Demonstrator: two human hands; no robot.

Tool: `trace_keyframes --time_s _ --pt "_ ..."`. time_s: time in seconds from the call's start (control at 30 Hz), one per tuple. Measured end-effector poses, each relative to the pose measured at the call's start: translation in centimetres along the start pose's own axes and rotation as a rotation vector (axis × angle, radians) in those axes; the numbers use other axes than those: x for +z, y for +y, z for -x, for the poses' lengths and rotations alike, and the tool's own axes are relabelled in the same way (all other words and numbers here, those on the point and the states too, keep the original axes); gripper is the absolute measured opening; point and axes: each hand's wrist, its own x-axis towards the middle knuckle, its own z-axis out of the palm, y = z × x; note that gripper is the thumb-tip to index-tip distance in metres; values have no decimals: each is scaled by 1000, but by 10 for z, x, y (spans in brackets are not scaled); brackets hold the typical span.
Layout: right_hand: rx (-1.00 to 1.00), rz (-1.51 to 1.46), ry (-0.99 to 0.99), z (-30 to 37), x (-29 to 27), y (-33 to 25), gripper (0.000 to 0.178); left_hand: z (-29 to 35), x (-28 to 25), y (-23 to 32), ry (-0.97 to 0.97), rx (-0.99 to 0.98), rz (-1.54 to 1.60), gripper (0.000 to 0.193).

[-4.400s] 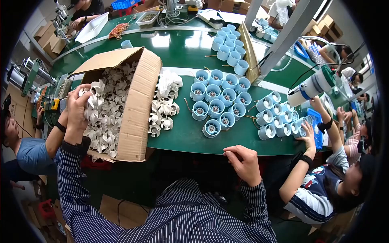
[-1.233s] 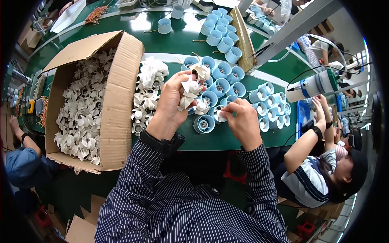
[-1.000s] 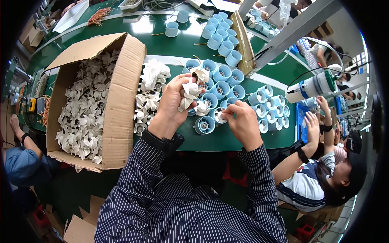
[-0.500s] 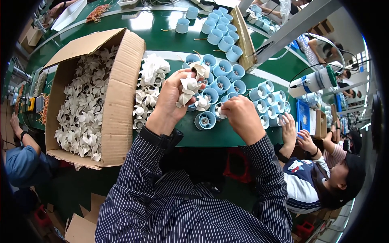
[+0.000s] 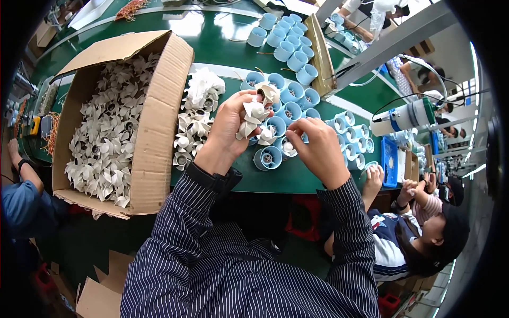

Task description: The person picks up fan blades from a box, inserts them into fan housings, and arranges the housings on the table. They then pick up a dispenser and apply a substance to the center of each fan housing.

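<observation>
My left hand (image 5: 229,127) is closed around several white plastic fan impellers (image 5: 254,112), stacked against its fingers over the light-blue cups. A pale impeller (image 5: 289,148) sits in a blue cup at the near side of the cluster. Just above it is my right hand (image 5: 318,146), its fingers bent and slightly apart, with nothing visible between them. Left of that cup, another impeller (image 5: 266,135) rests in a blue cup. The nearest blue cup (image 5: 268,159) shows metal parts inside and no impeller. More loose impellers (image 5: 190,132) lie on the table left of my left hand.
A cardboard box (image 5: 159,122) full of impellers stands at the left. More blue cups (image 5: 286,50) stand farther back beside a tan board (image 5: 321,53). Cups lying on their sides (image 5: 352,135) are at right, near a co-worker's hand (image 5: 373,177) and a blue tray (image 5: 389,161).
My right hand has lifted slightly off the impeller in the near cup, and its fingers have loosened. My left hand keeps its impellers. The co-worker's hands at right have moved.
</observation>
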Motion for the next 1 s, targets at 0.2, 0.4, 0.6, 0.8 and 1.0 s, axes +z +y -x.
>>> trace_keyframes --time_s 0.2,0.4,0.6,0.8,1.0 --pt "196 -435 -76 -3 23 0 17 -5 -7 -4 -29 11 -8 33" --pt "414 -593 -14 -7 22 27 16 -1 -7 1 -7 16 -18 34" --pt "123 -202 32 -18 40 39 13 2 -7 -2 7 11 -33 33" --pt "120 -168 -6 -22 34 31 11 3 -10 -6 6 13 -46 33" --pt "-19 7 40 -28 42 23 14 4 -10 -8 -5 8 -59 31"
